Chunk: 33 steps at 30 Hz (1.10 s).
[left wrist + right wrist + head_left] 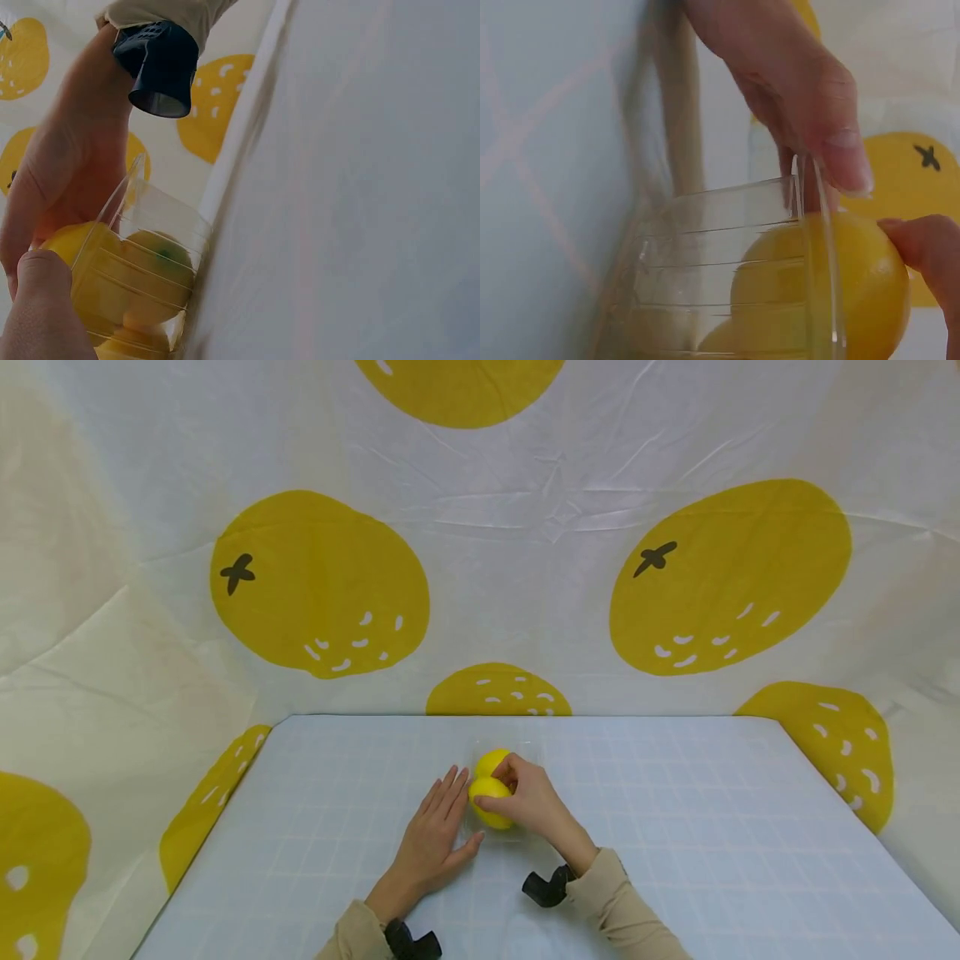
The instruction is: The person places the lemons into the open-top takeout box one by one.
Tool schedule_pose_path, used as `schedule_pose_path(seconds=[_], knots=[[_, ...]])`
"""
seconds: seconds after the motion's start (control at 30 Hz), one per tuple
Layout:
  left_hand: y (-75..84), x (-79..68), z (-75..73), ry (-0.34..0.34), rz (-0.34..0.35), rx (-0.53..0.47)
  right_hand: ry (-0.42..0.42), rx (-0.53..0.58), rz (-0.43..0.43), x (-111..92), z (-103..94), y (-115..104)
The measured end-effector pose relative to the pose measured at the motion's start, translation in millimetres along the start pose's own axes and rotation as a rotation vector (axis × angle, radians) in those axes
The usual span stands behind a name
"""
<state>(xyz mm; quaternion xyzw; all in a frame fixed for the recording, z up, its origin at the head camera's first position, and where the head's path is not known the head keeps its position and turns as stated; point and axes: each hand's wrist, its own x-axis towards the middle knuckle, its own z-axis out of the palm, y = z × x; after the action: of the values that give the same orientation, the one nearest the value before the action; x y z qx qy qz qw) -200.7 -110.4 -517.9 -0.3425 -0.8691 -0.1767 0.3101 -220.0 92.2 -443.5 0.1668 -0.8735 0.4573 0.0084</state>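
A clear plastic container (169, 206) holds several yellow lemons; in the left wrist view one lemon (161, 266) shows a green spot through the wall. My right hand (534, 797) pinches a lemon (489, 790) between thumb and fingers. In the right wrist view that lemon (870, 281) sits partly above the container's rim (829, 292). Another lemon (491, 762) lies just behind it in the head view. My left hand (435, 842) rests along the container's left side with its fingers straight; its thumb (844, 154) is beside the rim.
The container stands on a table (675, 810) covered with a pale checked cloth. A white curtain (517, 585) printed with large yellow fruit hangs behind and around the table. Black cameras (547, 887) are strapped at both wrists, over beige sleeves (626, 902).
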Motion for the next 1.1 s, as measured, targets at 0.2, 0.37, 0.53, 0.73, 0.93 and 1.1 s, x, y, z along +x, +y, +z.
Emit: schedule_pose_path(seconds=[0.2, 0.37, 0.53, 0.73, 0.93, 1.1], knots=[[0.0, 0.2, -0.3, -0.005, -0.006, -0.003, -0.005, -0.017, -0.033, -2, 1.7, 0], [-0.2, 0.6, -0.3, 0.000, 0.001, 0.011, -0.019, -0.042, -0.058, -2, 0.8, 0], [0.1, 0.7, 0.4, 0.001, 0.000, 0.011, -0.050, -0.109, -0.144, -3, -0.2, -2], [-0.6, 0.4, 1.3, 0.010, 0.000, 0.005, -0.040, -0.190, -0.180, -7, -4.0, -9], [-0.6, -0.8, 2.0, 0.005, -0.007, 0.006, -0.065, -0.230, -0.165, -7, -6.4, -10], [1.4, 0.0, -0.2, 0.009, -0.004, 0.005, -0.094, -0.251, -0.163, -6, -6.2, -11]])
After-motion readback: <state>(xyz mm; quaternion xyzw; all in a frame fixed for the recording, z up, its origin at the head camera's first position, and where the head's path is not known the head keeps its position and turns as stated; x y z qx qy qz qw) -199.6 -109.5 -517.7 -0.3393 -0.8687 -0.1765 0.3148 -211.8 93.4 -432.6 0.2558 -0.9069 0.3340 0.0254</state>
